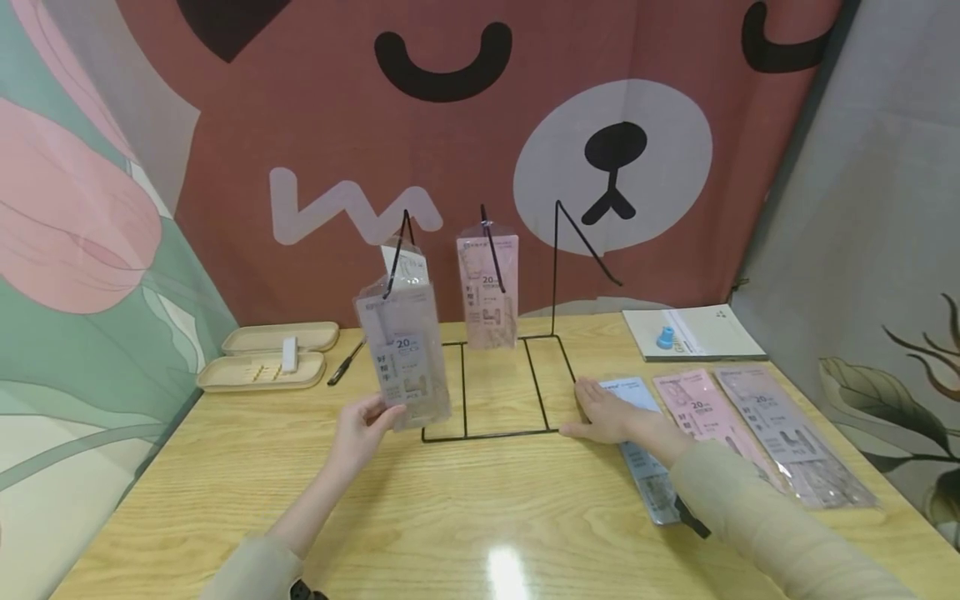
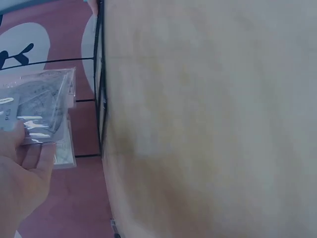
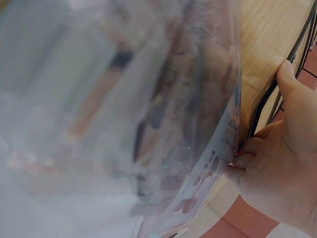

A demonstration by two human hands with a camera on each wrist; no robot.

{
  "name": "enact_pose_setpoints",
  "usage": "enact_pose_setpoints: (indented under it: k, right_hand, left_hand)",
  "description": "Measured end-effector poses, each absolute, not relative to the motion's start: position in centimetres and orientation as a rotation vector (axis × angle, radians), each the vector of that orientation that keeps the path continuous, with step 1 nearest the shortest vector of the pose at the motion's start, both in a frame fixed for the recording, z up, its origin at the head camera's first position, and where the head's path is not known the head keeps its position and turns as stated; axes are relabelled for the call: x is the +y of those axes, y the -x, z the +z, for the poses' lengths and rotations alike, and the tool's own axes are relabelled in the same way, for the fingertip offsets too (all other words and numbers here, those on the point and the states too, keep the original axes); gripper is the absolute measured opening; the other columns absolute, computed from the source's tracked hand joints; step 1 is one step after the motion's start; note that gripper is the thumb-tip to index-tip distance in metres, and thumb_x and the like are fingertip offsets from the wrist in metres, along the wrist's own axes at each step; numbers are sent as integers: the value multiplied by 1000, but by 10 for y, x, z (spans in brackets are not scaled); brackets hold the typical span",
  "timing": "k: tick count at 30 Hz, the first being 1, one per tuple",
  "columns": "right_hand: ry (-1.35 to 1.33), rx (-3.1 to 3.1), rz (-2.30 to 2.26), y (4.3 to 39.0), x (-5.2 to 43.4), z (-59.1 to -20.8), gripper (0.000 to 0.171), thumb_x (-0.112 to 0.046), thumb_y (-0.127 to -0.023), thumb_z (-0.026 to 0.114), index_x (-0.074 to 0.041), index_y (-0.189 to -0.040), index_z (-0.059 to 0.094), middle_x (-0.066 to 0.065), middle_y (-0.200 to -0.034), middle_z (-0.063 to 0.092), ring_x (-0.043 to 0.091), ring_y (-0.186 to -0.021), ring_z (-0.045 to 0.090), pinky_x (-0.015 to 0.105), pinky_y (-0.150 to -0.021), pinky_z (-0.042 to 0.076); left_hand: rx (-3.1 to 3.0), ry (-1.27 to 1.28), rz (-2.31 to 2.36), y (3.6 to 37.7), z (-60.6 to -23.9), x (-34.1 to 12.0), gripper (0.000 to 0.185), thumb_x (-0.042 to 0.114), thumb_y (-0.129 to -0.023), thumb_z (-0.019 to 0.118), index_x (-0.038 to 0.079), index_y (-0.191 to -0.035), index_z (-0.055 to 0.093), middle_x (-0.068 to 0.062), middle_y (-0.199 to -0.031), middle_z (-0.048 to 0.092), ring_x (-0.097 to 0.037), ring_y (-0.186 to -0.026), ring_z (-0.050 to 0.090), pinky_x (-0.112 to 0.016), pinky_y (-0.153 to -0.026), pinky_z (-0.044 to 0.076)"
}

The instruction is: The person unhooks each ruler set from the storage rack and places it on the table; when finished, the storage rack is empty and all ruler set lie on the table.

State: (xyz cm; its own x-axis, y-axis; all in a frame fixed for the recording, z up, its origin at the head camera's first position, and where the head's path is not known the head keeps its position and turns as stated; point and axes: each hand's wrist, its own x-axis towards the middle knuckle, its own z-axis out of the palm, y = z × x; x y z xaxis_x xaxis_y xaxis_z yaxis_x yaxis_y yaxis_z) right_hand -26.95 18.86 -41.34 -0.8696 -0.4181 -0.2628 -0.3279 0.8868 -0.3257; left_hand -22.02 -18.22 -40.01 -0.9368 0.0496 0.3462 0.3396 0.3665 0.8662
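A black wire rack with upright hooks stands on the table. At its left hook hangs a grey plastic packet printed "20", with another packet partly hidden behind it. My left hand pinches the grey packet's lower corner, thumb in front; in the left wrist view, fingers sit beneath the clear packet. A pink packet hangs from the middle hook; the right hook is bare. My right hand rests at the rack's right side, thumb at the wire in the right wrist view. Under that forearm lies a blue packet.
Pink and grey packets lie at the right. Behind them, a notebook carries a small blue object. An open beige case and a black pen lie at the back left. A printed curtain hangs behind.
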Motion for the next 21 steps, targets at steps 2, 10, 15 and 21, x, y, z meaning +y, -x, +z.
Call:
enact_pose_setpoints:
  k: [2, 10, 15, 21]
  right_hand:
    - [553, 2731, -384, 269, 189, -413, 93, -53, -94, 46, 16, -144, 9, 34, -152, 5, 47, -142, 6, 54, -118, 12]
    - [572, 2737, -383, 269, 189, -413, 92, -51, -94, 47, 16, -144, 9, 35, -152, 6, 47, -142, 7, 54, -118, 11]
    - [571, 2738, -382, 269, 189, -413, 93, -53, -94, 47, 16, -144, 9, 34, -152, 5, 47, -142, 7, 54, -118, 11]
    - [565, 2738, -369, 269, 189, -412, 93, -53, -94, 46, 16, -144, 9, 34, -152, 5, 47, -142, 7, 54, -118, 11]
  left_hand:
    - [-2341, 387, -1557, 214, -402, -187, 21, -2, -84, 65, -5, -104, 67, -23, -100, 70, -2, -79, 68, -20, -68, 56]
    - [-2260, 454, -1478, 183, -405, -208, 20, -3, -85, 63, -4, -104, 68, 6, -99, 72, 4, -86, 66, -14, -77, 53]
    - [-2190, 440, -1455, 171, -405, -226, 20, -11, -83, 61, -10, -102, 65, 28, -93, 66, 8, -82, 65, -10, -72, 53]
    - [-2351, 213, -1542, 167, -398, -249, 20, 1, -89, 61, -12, -104, 63, 13, -88, 73, 5, -72, 66, -17, -67, 57]
